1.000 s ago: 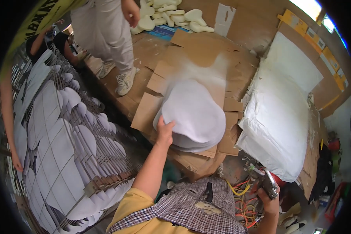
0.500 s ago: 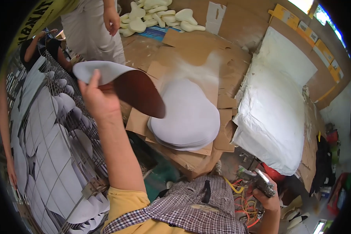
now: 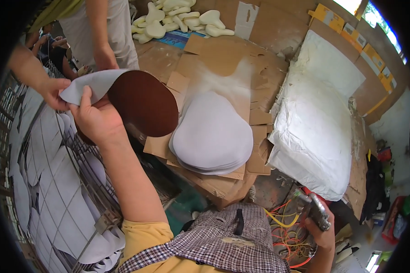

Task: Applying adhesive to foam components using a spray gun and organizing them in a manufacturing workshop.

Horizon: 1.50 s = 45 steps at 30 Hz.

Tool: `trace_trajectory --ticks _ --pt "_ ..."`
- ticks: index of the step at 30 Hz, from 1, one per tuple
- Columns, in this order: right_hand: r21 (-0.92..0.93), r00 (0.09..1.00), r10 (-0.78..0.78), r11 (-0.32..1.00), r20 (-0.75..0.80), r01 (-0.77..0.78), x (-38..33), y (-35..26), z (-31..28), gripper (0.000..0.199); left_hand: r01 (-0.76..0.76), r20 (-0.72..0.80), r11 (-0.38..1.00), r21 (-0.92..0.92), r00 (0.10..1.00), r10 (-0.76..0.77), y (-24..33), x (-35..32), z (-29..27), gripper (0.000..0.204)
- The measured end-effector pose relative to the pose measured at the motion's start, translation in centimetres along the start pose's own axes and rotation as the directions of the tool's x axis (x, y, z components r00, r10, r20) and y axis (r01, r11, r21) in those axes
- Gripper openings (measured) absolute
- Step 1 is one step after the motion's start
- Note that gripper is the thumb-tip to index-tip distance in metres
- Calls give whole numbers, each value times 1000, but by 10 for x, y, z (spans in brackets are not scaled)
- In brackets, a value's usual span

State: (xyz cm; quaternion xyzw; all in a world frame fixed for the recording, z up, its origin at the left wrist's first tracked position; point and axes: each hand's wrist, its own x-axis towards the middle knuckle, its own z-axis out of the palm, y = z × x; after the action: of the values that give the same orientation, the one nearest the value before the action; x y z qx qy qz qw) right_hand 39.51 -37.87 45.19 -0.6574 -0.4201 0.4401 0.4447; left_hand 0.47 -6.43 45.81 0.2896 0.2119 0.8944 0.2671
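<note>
My left hand (image 3: 94,119) grips a flat rounded sheet (image 3: 136,101), grey on one face and brown on the other, lifted at the upper left. Another person's hand (image 3: 52,93) touches the sheet's grey corner from the left. To the right of it, a stack of the same grey pear-shaped sheets (image 3: 212,134) lies on overlapping brown cardboard (image 3: 218,54). My right hand (image 3: 321,225) is low at the right, closed around a metal spray gun (image 3: 313,210) with its nozzle pointing up and left.
A wire rack (image 3: 54,182) covered with grey sheets fills the left side. A person in light trousers (image 3: 102,27) stands at the upper left. White padded bundles (image 3: 321,123) lie at the right. Pale foam shapes (image 3: 177,18) are piled at the top. Coloured hoses (image 3: 284,227) coil near my right hand.
My left hand took one sheet off the stack and lifted it left toward the rack, brown side showing. Another person's hand now touches its corner. My right hand kept hold of the spray gun.
</note>
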Motion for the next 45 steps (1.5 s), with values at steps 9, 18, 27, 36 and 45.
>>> trace_trajectory --ticks 9,18,27,36,45 --pt "127 958 -36 992 283 0 36 5 43 57 -47 -108 996 82 993 56 13 -14 1 55" --pt "151 992 -126 980 -10 126 72 3 50 52 395 -161 889 233 917 -365 -55 -96 -83 42" --pt "20 995 -43 999 -93 45 28 16 16 50 644 -364 624 443 765 -531 -102 -159 -199 31" --pt "133 946 56 986 321 -104 31 27 33 60 647 -366 513 565 753 -546 -115 -181 -226 23" --pt "160 989 -118 982 86 104 66 11 42 57 297 -146 183 937 810 -568 -157 -212 -234 27"
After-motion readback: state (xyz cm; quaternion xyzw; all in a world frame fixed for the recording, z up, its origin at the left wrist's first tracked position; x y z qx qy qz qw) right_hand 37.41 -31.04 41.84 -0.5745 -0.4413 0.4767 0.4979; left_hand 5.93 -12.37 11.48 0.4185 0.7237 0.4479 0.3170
